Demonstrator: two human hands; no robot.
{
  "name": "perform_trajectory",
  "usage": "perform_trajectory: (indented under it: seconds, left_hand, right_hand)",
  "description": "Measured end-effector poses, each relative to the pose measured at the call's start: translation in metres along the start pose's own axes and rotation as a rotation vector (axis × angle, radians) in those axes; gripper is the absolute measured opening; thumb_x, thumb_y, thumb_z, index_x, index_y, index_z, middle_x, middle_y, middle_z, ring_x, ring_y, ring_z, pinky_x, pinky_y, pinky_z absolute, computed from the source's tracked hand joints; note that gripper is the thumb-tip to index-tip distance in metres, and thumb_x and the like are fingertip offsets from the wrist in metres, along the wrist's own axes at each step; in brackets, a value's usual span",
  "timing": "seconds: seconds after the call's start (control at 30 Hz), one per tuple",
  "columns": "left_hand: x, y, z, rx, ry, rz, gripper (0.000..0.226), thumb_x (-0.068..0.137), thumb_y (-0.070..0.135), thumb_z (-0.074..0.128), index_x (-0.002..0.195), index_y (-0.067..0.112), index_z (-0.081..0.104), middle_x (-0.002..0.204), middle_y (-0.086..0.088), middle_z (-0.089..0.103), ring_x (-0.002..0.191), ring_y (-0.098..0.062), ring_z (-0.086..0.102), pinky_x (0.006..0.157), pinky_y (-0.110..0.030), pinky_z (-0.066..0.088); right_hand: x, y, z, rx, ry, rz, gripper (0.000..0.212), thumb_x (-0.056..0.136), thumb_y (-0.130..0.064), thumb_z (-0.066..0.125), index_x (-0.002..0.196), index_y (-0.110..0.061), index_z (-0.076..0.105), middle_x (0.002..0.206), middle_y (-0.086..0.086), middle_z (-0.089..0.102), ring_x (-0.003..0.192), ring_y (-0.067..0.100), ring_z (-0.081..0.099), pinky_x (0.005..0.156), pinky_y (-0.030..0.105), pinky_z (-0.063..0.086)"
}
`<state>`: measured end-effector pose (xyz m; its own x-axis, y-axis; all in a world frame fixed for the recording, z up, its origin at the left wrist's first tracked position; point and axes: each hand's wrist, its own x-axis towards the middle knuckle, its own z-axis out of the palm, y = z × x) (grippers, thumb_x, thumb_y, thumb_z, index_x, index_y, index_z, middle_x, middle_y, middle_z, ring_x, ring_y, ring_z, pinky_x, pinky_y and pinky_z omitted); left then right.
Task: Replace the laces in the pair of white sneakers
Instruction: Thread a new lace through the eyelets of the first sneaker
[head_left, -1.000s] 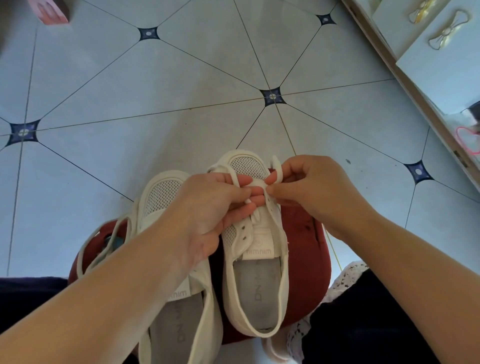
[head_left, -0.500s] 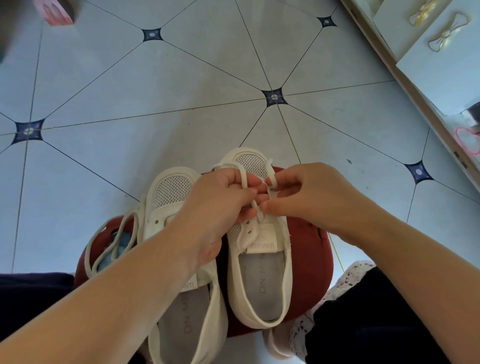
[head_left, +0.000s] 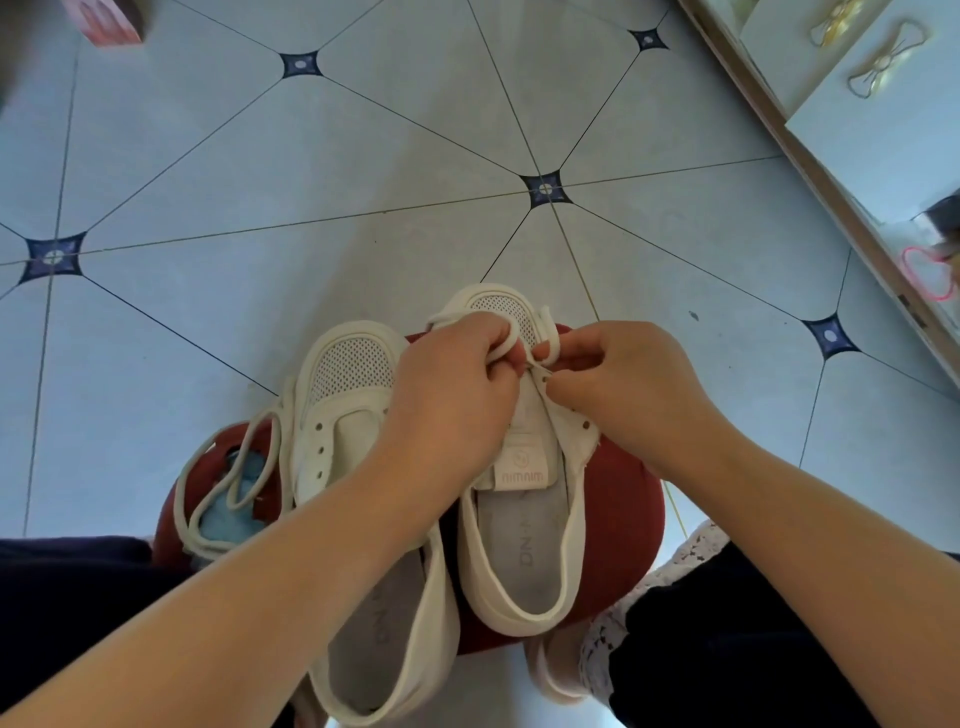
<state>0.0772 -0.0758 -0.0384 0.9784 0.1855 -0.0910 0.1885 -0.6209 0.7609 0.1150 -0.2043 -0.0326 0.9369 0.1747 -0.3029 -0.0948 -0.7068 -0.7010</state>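
Two white sneakers are counted, set side by side on a red stool (head_left: 628, 514), toes pointed away from the person. The left sneaker (head_left: 353, 395) is partly covered by the forearm, and a row of eyelets is seen along its flap. The right sneaker (head_left: 519, 551) is being worked on at its toe end. Two laces are counted as well. One lace (head_left: 511, 335) is looped over the mesh toe of the right sneaker. A loose lace (head_left: 223, 493) is left lying in coils on the stool, just beside the left sneaker. Two hands are seen, both closed down tight. The left hand (head_left: 452, 400) is curled round a loop of the lace above the tongue, knuckles up. The right hand (head_left: 628, 389) is narrowed to a pinch, the lace nipped between thumb and forefinger at the foremost eyelets. The fingertips of the two hands are brought almost together. All round, a pale tiled floor (head_left: 311, 182) with dark diamond insets is shown, a cabinet (head_left: 857, 119) with two bow-shaped handles is seen at the right edge, and one pink box (head_left: 106, 23) is caught at the top left.
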Motion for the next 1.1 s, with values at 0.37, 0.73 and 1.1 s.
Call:
perform_trajectory:
  seconds: [0.37,0.73,1.1]
  left_hand:
    - [0.003,-0.010,0.004,0.184,0.023,0.067,0.010,0.079,0.025,0.064,0.086,0.024,0.070,0.088,0.003,0.049,0.079,-0.008,0.043,0.057,-0.019,0.021]
    - [0.004,-0.010,0.003,0.150,0.027,0.056,0.015,0.074,0.015,0.060,0.081,0.008,0.070,0.083,-0.007,0.063,0.079,-0.021,0.056,0.065,-0.029,0.038]
    - [-0.001,-0.012,0.004,0.236,0.032,0.124,0.010,0.080,0.022,0.060,0.087,0.018,0.067,0.089,0.003,0.049,0.085,-0.019,0.055,0.068,-0.027,0.039]
  right_hand:
    - [-0.002,0.003,0.002,0.006,0.011,-0.064,0.016,0.072,-0.016,0.065,0.083,-0.027,0.067,0.077,-0.014,0.067,0.066,-0.005,0.059,0.057,0.002,0.042]
    - [0.001,-0.008,0.010,-0.428,0.056,-0.237,0.013,0.075,-0.018,0.064,0.086,-0.010,0.063,0.079,0.002,0.061,0.073,0.018,0.057,0.065,0.031,0.046]
    - [0.002,0.000,0.001,-0.195,0.074,-0.227,0.010,0.070,-0.013,0.068,0.080,-0.013,0.068,0.074,-0.003,0.067,0.071,0.011,0.062,0.066,0.022,0.046]
